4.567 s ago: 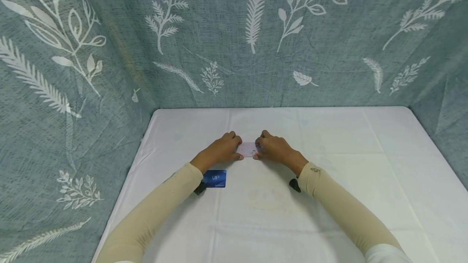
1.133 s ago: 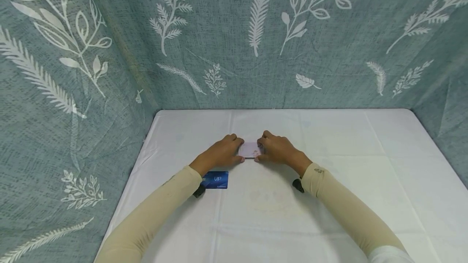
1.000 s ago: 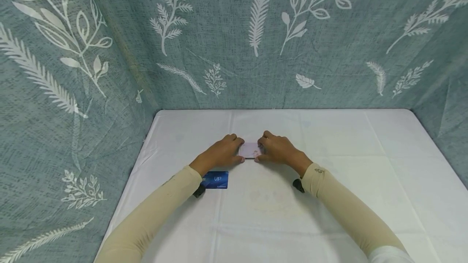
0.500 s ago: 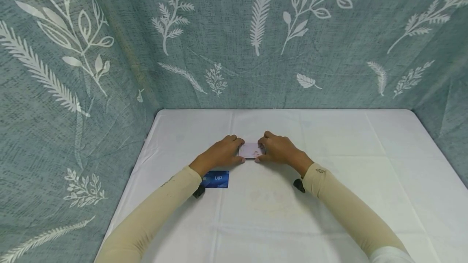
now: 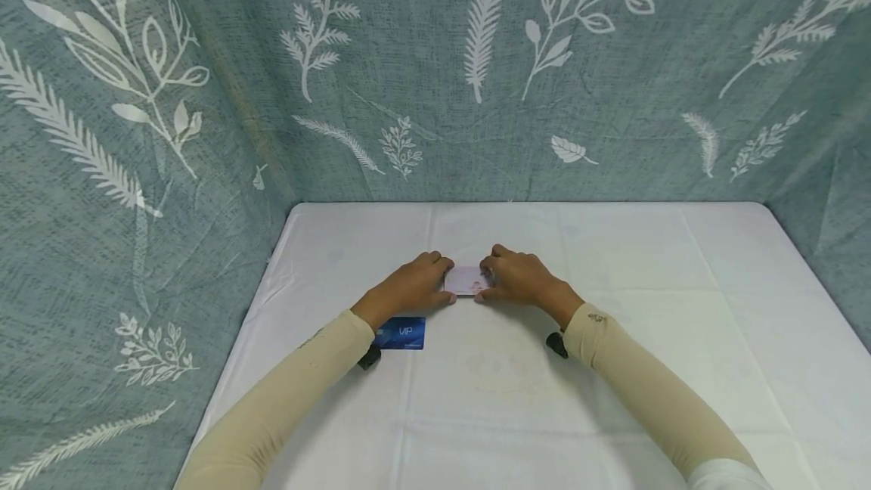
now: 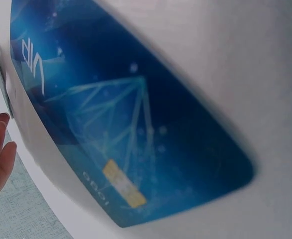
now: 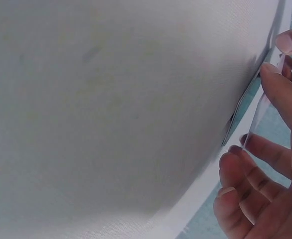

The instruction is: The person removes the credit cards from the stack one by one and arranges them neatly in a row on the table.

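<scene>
A pale pink card [image 5: 466, 280] lies flat between both hands near the middle of the white table. My left hand [image 5: 411, 283] pinches its left end, thumb at the near edge and fingers at the far edge. At the other end my right hand [image 5: 522, 279] holds it the same way. The right wrist view shows the thin card [image 7: 258, 117] nearly edge-on between thumb and fingers, just over a dark-edged flat piece [image 7: 241, 104] whose kind I cannot tell. Closer to me, a blue card [image 5: 403, 333] marked VIP rests on the cloth, partly covered by the left wrist.
A white cloth [image 5: 653, 339] with creases and a faint stain covers the table. Green curtains [image 5: 422, 82] with white leaf prints hang behind it and at the sides. Small black devices [image 5: 556, 345] sit under the wrists.
The head view has shifted slightly. Both hands keep their grip on the pink card, with a little more of it showing between them than in the earliest frame. The blue card stays put.
</scene>
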The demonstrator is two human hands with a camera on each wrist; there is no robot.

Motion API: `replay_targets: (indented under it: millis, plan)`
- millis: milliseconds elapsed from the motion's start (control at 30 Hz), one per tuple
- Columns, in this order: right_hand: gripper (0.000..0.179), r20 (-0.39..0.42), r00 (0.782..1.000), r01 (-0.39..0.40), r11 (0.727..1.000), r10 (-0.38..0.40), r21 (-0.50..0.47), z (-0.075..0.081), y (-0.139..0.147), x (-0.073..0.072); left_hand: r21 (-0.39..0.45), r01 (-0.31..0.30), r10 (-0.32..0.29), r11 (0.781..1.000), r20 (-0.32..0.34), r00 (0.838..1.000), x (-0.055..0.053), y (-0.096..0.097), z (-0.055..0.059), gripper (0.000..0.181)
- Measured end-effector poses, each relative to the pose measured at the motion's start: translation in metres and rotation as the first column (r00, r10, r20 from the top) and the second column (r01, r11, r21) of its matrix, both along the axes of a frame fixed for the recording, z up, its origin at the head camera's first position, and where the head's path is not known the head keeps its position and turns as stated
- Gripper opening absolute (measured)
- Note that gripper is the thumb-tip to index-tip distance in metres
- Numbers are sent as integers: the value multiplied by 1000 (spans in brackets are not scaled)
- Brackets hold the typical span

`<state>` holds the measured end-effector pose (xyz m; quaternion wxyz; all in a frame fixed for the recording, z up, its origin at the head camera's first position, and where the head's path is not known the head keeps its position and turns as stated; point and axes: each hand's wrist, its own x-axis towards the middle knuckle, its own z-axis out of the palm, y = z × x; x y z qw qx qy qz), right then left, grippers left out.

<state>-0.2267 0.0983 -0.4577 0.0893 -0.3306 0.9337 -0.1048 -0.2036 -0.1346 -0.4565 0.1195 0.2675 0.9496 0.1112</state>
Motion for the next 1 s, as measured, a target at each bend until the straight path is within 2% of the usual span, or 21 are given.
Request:
replay_targets:
  millis: [767, 1000]
  plan:
    - [58, 12, 1000, 2, 1000, -2, -8, 3, 1, 1, 3, 6, -6, 1000, -11, 1000, 3, 0, 0, 63]
    - [58, -6, 1000, 5, 1000, -5, -7, 1, 3, 1, 28, 12, -12, 1000, -8, 1000, 4, -1, 0, 62]
